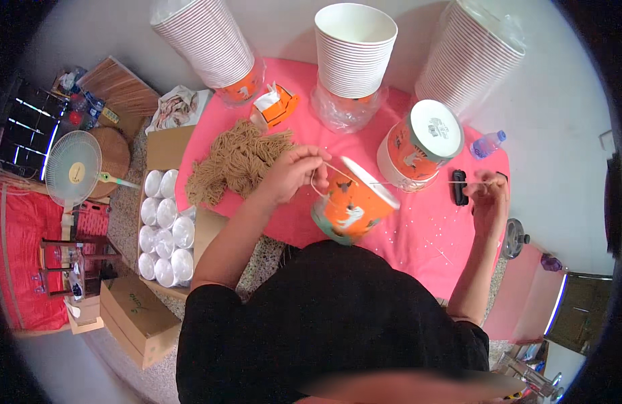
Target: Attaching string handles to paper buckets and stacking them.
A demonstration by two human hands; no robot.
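An orange paper bucket (348, 214) with dark and white printed figures and a green base tilts in front of my body, its white rim toward the upper right. A thin tan cord (331, 167) loops at its left side, and my left hand (301, 174) pinches that loop close to the rim. Out at the right, my right hand (490, 202) has its fingers closed on the pale cord's other stretch, drawn nearly straight from the bucket. A heap of tan cords (238, 160) lies beyond my left forearm.
Tall stacks of white buckets (355, 50) stand along the back of the pink table (418, 266). Two upturned orange buckets (412, 151), a black case (459, 188) and a bottle (488, 143) sit at right. A carton of clear plastic containers (165, 240) stands left, near a fan (74, 168).
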